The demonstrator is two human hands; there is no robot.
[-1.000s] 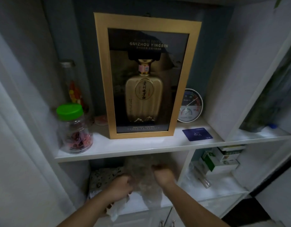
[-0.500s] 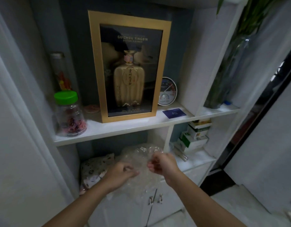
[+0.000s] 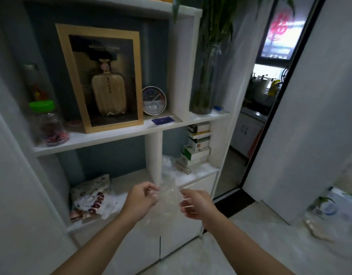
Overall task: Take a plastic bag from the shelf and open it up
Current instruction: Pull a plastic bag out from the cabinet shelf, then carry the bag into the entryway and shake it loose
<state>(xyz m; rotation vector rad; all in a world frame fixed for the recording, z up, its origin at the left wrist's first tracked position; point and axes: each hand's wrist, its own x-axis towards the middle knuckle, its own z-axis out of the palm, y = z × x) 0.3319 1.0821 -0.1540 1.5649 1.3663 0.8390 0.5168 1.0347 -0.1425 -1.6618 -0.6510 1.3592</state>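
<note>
Head view. Your left hand [image 3: 142, 199] and right hand [image 3: 195, 203] are raised in front of the white shelf unit [image 3: 131, 135], level with its lower shelf. The clear plastic bag [image 3: 168, 197] hangs between them, off the shelf and in the air. It is faint and blurred; its lower part trails down below the hands.

Left hand: fingers curled, fingertips pressed together on the bag's left edge. Right hand: fingers [image 3: 184, 204] bent in a pinch on the right edge. Whether each hand holds a single layer of film, you cannot tell.

Key relation: the bag lies directly between your hands, each about equally near, mouth edge apparently uppermost and running left to right. Judgement: the bag is taken; the opening is not done. The next pull likely goes sideways, hands apart, and works only if each pinch holds a separate layer.

Nearby, untouched: boxed gold bottle [image 3: 109, 90], green-lidded jar [image 3: 48, 124], folded printed bags [image 3: 91, 197] on the lower shelf.
</note>
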